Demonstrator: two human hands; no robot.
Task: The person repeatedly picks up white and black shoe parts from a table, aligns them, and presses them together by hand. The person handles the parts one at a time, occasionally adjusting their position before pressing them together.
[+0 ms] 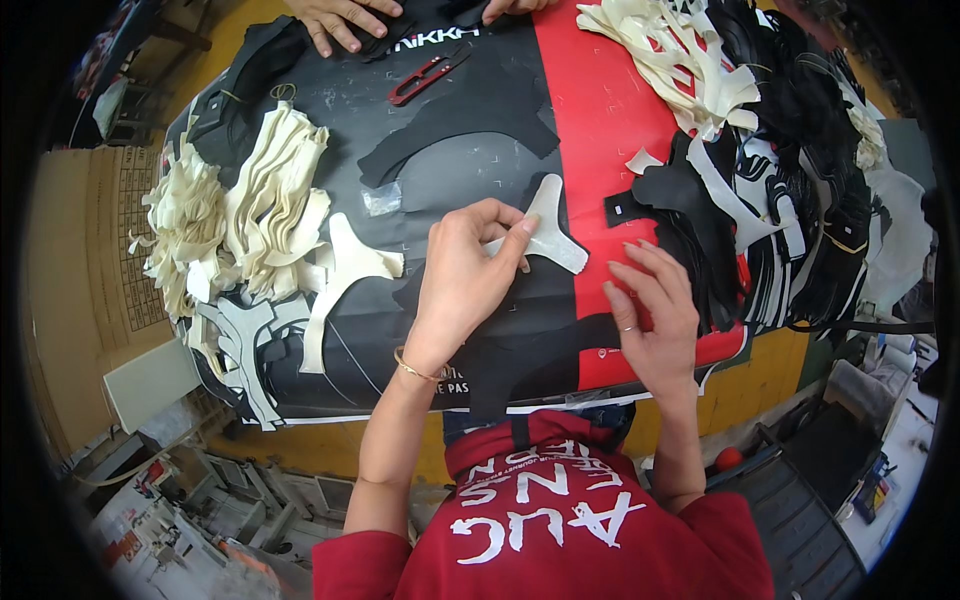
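Pinched between the thumb and fingers of my left hand (pixel 468 262) is a pale Y-shaped cut piece (pixel 552 243), one arm pointing away from me. It is over the black part of the printed table cover (pixel 440 215). My right hand (pixel 657 325) hovers to the right of it, over the red part, fingers apart and holding nothing. Just left of my left hand lies a cream Y-shaped piece (pixel 345 262). A curved black piece (pixel 455 140) rests beyond my hands, near a small clear plastic scrap (pixel 381 199).
Cream piece stacks (pixel 270 200) stand at left, with grey-white pieces (pixel 250 340) in front. Black pieces (pixel 690 215) and black-and-white bundles (pixel 790 200) crowd the right. Red-handled thread snips (pixel 425 80) lie farther back. Another person's hand (pixel 345 18) rests at the far edge.
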